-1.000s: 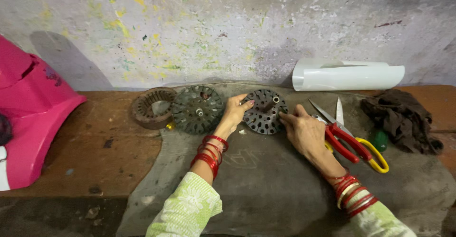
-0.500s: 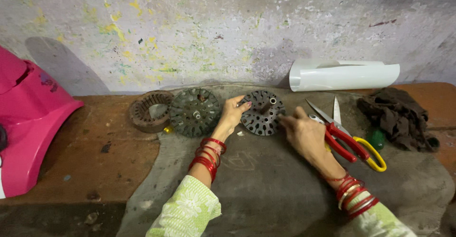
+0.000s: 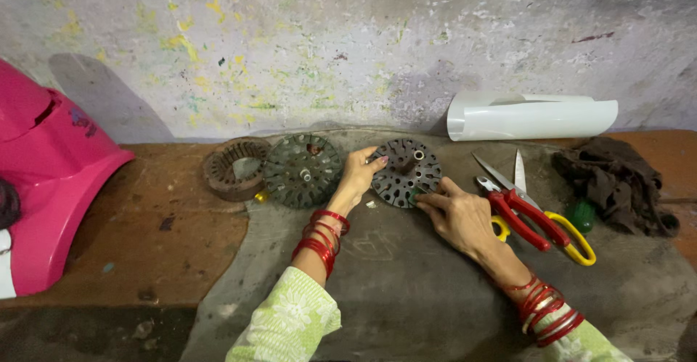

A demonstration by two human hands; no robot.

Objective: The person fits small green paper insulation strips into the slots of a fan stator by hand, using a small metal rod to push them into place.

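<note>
A dark round metal disc with many holes [image 3: 401, 167] lies on a grey cloth [image 3: 406, 289] near the wall. My left hand [image 3: 357, 177] grips its left edge, thumb on top. My right hand [image 3: 459, 215] touches its lower right edge with fingertips, pinching something small and green there. A second dark toothed disc [image 3: 303, 169] lies just left of my left hand, and a rusty ring-shaped part [image 3: 229, 167] leans behind it. Both wrists wear red bangles.
Red-handled pliers [image 3: 517, 209] and yellow-handled scissors [image 3: 559, 224] lie right of my right hand. A dark rag [image 3: 613, 180] and a green-handled tool [image 3: 582, 215] sit far right. A rolled white sheet [image 3: 534, 117] rests against the wall. A pink plastic shell [image 3: 51, 180] stands at left.
My right hand has moved left from beside the pliers to the disc's lower right edge. My left hand stays on the disc's left side.
</note>
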